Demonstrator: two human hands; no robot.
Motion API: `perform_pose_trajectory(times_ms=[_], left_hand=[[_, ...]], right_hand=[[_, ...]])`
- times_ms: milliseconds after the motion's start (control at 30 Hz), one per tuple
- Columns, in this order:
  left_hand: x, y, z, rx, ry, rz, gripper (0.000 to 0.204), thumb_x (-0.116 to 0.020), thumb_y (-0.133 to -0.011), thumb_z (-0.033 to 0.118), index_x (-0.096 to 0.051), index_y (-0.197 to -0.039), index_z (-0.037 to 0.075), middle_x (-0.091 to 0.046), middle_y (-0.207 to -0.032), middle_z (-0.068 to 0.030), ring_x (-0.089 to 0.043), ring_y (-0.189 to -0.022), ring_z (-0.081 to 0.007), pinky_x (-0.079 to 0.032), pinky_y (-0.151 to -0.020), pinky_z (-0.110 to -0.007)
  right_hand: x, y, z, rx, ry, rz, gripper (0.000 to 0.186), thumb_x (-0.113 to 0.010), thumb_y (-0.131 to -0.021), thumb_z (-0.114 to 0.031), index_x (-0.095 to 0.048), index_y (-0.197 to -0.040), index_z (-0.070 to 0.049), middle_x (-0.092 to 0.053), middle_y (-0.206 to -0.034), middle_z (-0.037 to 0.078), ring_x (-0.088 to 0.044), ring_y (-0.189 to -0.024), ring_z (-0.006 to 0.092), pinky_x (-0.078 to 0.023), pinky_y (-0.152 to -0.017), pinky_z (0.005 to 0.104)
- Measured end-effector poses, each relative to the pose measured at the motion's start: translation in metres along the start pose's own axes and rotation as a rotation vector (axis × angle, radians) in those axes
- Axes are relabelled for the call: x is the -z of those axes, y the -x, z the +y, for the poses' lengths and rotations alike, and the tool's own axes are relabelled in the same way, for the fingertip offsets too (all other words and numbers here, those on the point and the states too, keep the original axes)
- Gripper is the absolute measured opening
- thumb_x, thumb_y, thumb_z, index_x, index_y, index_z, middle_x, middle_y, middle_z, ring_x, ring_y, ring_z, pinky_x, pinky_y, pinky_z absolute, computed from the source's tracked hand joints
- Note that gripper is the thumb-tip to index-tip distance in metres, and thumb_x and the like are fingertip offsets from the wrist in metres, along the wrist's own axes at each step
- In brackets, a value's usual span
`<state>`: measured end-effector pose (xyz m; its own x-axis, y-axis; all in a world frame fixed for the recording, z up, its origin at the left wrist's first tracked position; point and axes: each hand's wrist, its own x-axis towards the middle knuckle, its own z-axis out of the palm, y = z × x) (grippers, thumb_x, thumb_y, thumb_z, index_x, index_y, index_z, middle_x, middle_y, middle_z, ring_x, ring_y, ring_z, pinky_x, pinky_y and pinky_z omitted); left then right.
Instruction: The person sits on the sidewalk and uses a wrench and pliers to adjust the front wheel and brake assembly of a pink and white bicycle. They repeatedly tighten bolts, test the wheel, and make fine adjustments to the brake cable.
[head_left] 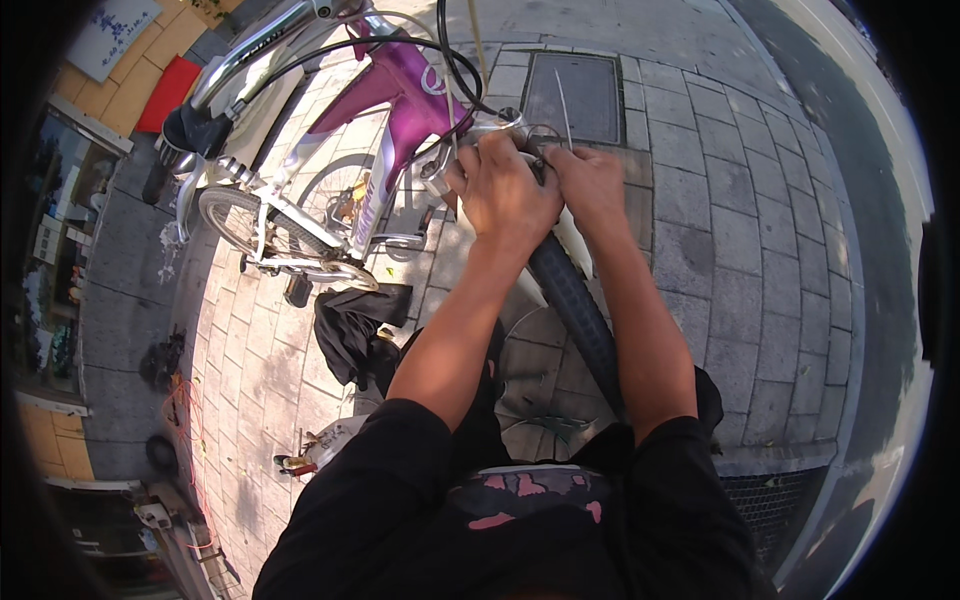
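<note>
My left hand (505, 195) has its fingers curled over the front brake area at the top of the fork of a purple and white bicycle (405, 85). My right hand (590, 195) is closed beside it, fingertips at the same spot; what both hold is hidden. A thin wire (563, 100) rises from near my right fingers. Black cables (465, 75) arch above my hands. The front tyre (575, 320) runs down between my forearms toward my body.
The frame and rear wheel (230, 225) lie to my left. Pale paving (730, 250) has a metal cover (571, 85) beyond my hands and a grate (770, 500) at lower right. An orange cord (190, 440) and tools (305, 455) lie at lower left, near shopfronts.
</note>
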<state>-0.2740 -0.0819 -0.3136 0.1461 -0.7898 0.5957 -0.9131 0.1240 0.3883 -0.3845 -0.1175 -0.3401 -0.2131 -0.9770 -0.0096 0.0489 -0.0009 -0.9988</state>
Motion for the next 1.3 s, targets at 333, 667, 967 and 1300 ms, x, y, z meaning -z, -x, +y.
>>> perform_pose_trajectory(times_ms=[333,667,967,1300], left_hand=[[-0.004,0.0,-0.003,-0.035,-0.018,0.018,0.044,-0.08,-0.082,0.027,-0.061,-0.116,0.006,-0.065,-0.113,-0.0108,-0.056,-0.115,-0.0352,-0.033,-0.105,-0.055],[0.022,-0.023,-0.029,-0.321,0.377,-0.103,0.049,-0.073,-0.094,0.025,-0.062,-0.136,0.001,-0.069,-0.124,-0.0211,-0.062,-0.121,-0.0436,-0.047,-0.104,-0.055],[0.04,-0.084,-0.04,-0.438,0.363,-0.606,0.039,-0.07,-0.099,0.016,-0.069,-0.134,-0.001,-0.075,-0.119,-0.026,-0.074,-0.111,-0.0407,-0.057,-0.097,-0.045],[0.035,-0.093,-0.034,-0.428,0.347,-0.773,0.03,-0.062,-0.106,0.027,-0.07,-0.127,0.007,-0.076,-0.115,-0.0177,-0.073,-0.111,-0.0341,-0.055,-0.096,-0.045]], right_hand=[[0.004,0.0,-0.005,0.062,0.077,-0.047,0.039,-0.074,-0.092,-0.03,-0.077,-0.086,0.009,-0.068,-0.069,0.006,-0.059,-0.068,0.0115,-0.05,-0.063,0.0356],[0.015,0.004,-0.011,0.117,0.059,-0.141,0.035,-0.074,-0.099,-0.03,-0.08,-0.094,0.004,-0.063,-0.073,-0.002,-0.053,-0.07,0.008,-0.043,-0.062,0.0322],[0.025,0.011,-0.02,0.046,0.197,-0.215,0.036,-0.073,-0.101,-0.031,-0.081,-0.102,0.005,-0.075,-0.084,0.003,-0.061,-0.081,0.0087,-0.052,-0.075,0.0306],[0.104,0.055,-0.062,0.298,0.388,-0.047,0.035,-0.069,-0.108,-0.03,-0.078,-0.111,0.004,-0.061,-0.074,-0.003,-0.05,-0.071,0.0063,-0.045,-0.064,0.0294]])
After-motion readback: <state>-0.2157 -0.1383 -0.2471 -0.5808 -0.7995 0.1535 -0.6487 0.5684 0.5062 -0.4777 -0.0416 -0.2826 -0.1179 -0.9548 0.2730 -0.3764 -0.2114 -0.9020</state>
